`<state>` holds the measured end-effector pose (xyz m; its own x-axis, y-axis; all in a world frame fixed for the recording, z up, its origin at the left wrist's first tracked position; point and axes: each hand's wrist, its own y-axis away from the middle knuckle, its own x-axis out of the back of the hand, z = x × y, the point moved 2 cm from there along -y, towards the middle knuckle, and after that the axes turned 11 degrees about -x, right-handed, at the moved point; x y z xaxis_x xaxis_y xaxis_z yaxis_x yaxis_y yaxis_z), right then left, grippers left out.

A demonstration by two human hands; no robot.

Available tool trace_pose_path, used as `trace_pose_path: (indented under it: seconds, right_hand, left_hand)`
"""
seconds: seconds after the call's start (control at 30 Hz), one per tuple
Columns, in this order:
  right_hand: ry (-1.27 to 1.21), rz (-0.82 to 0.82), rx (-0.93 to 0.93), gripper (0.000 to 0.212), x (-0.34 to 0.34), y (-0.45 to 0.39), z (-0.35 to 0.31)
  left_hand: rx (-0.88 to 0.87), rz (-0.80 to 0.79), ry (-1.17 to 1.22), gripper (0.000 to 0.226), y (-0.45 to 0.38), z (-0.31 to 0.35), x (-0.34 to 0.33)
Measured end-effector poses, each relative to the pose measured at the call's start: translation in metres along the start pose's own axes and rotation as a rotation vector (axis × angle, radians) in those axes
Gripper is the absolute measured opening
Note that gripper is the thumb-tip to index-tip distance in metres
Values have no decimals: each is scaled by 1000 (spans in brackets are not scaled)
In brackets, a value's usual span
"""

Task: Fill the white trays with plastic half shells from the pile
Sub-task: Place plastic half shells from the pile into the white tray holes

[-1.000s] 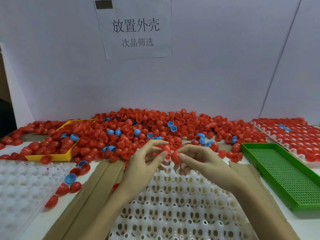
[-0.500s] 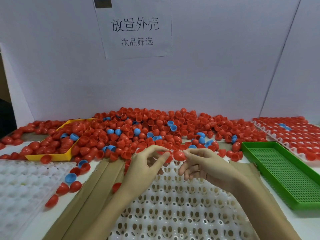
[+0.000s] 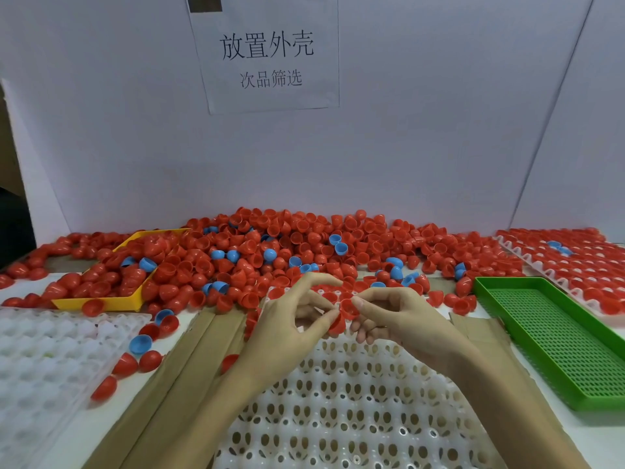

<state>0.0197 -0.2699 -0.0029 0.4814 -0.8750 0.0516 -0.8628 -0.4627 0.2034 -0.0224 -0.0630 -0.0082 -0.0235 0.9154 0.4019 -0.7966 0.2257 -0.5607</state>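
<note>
Both hands' fingers now pinch red half shells between them, having drawn back from the pile to hover above the far rows of the still-unfilled white tray, so seating them there looks next.

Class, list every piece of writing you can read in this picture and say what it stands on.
"放置外壳": large top line on the white paper sign stuck to the back wall.
"次品筛选": smaller line beneath it on the same sign.
The dark rectangle at the sign's top corner shows no readable text.
No other writing is visible.
</note>
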Motion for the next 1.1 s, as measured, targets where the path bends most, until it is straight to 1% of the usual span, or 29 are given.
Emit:
trace_pose_path:
  seconds: [0.07,0.17,0.23,0.33,0.4,0.47,0.53,0.67,0.73,0.9,0.97,1.1]
  right_hand:
    - [7,2,1,25,1,0,0]
    - [-1,15,7,31,1,-1,0]
    - [-66,36,3,36,6,-2,-1]
    - [-136,92,10,39,18,-3,-2]
    - [-140,135,19,38,24,-3,-2]
    - [-144,164,21,37,29,-4,-1]
    - [-145,179,16,37,31,-6,1]
    - [-146,194,2,36,35,-7,4]
    - [-146,202,1,35,36,-8,5]
    - [-164,203,3,36,42,-10,8]
    - [-175,199,1,36,45,-11,9]
    - [-169,221,44,33,52,-12,8]
  left_hand:
    - [-52,-36,-15,30,1,3,-1]
    - [-68,-10,-102,25,0,-1,1]
    - [-41,86,-193,23,-3,-9,12]
    - [-18,302,-389,23,-4,-23,42]
    - [-26,351,-514,23,-2,-32,55]
    - [-43,315,-595,23,-1,-38,55]
    - [-56,219,-637,22,-2,-41,47]
    - [-11,36,-671,17,-3,-48,36]
    - [-7,-18,-701,18,-1,-52,36]
    - [-65,-128,-749,23,1,-56,36]
    - [-68,-153,-751,28,2,-57,35]
    - [-88,-108,-736,35,1,-56,38]
